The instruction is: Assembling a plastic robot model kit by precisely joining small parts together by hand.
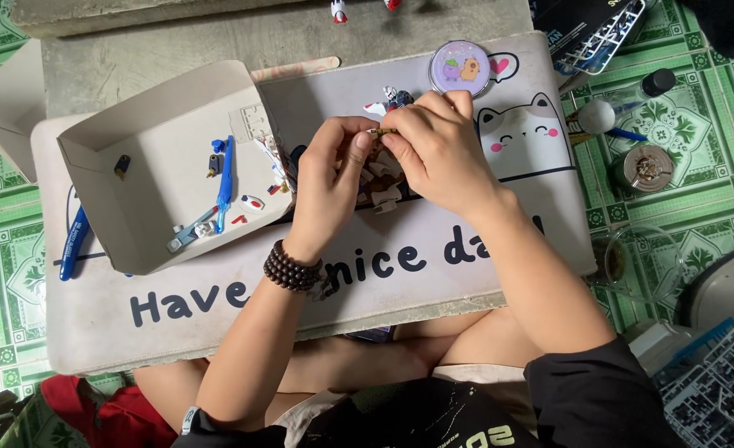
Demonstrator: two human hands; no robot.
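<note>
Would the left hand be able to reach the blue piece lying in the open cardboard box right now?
Probably yes. The blue piece lies in the open-topped box just beside the left hand, nothing covering it. But both hands pinch a small part, so it must let go first.

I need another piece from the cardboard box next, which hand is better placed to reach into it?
Probably the left hand: it is on the same side as the cardboard box, right beside its open edge. The right hand would have to cross over. Both hands pinch the small part.
</note>
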